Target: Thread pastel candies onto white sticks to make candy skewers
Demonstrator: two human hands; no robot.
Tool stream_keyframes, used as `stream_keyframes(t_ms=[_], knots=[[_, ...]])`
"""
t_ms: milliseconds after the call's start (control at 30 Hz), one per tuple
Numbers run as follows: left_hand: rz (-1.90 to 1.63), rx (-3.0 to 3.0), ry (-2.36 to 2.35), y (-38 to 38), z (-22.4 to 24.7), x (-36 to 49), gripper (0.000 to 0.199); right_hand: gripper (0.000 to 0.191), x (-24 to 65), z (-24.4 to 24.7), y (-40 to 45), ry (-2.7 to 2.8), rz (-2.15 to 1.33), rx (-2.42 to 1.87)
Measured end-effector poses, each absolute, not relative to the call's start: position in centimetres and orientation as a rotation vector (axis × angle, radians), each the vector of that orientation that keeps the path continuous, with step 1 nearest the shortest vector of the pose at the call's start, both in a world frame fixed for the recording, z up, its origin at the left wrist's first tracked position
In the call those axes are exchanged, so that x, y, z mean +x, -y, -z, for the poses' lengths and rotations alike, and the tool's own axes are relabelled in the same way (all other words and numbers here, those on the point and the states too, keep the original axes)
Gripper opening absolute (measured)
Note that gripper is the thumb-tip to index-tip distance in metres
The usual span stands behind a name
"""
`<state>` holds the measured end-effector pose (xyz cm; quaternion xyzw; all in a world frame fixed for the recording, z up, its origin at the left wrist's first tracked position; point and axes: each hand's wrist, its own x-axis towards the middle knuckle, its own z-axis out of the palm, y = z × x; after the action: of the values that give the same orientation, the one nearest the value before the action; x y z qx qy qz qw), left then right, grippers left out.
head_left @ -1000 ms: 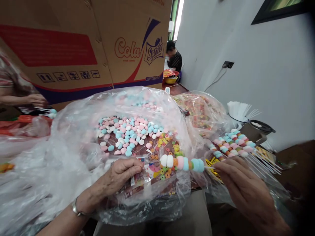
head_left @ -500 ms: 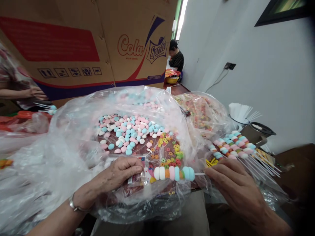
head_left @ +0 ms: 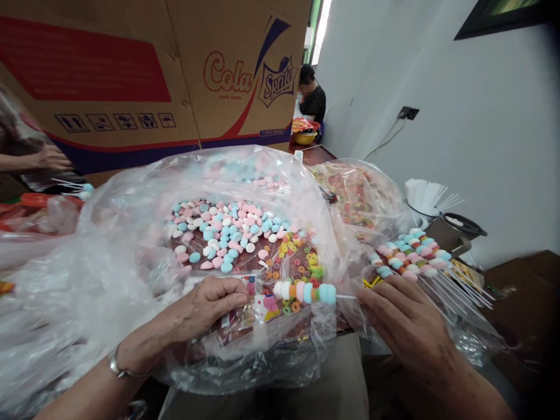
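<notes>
My left hand [head_left: 219,300] pinches the edge of a clear printed packet [head_left: 268,307] between thumb and fingers. In my right hand [head_left: 405,312] is the white stick of a candy skewer [head_left: 305,291], held near level. White, pink and blue soft candies with orange and green rings are threaded on it. The skewer's far tip lies just above the packet's printed part; whether they touch I cannot tell. Behind my hands, loose pastel candies [head_left: 227,227] and coloured candy rings [head_left: 301,256] lie on a large clear plastic bag [head_left: 126,233].
Several finished candy skewers [head_left: 413,254] are stacked at the right, near a dark mug [head_left: 457,230] and white sticks [head_left: 426,198]. A second bag of rings [head_left: 350,192] stands behind. A large cardboard box [head_left: 131,58] blocks the back left. Two other people are farther off.
The skewer in my right hand has moved up a little from beside the packet's opening, and more of the packet's print shows. My left hand keeps its pinch. The view has shifted slightly.
</notes>
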<state>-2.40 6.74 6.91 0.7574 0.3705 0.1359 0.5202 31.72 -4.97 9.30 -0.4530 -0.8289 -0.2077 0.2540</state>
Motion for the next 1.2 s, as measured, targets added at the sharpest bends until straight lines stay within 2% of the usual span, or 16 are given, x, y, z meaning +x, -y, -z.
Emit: stream_keyframes(t_ms=[100,300,533,767,1200], knots=[[-0.36,1.738,-0.86,-6.7,-6.4,-2.6,0.037,0.016,32.0,-9.6,4.9,2.196,0.556,-1.215],[-0.446,1.57,-0.797,-6.6,-6.0,-2.8,0.035,0.013,32.7,-10.5,5.2,2.126,0.253,-1.26],[-0.393,1.511,-0.787,-6.6,-5.8,-2.7,0.038,0.016,31.7,-10.8,4.6,2.168,0.091,-1.237],[-0.342,1.45,-0.732,-6.7,-5.3,-2.3,0.035,0.016,32.0,-10.0,4.3,2.219,0.158,-1.18],[-0.486,1.621,-0.73,-7.5,-5.4,-2.7,0.032,0.014,32.3,-10.4,4.7,2.179,0.337,-1.178]])
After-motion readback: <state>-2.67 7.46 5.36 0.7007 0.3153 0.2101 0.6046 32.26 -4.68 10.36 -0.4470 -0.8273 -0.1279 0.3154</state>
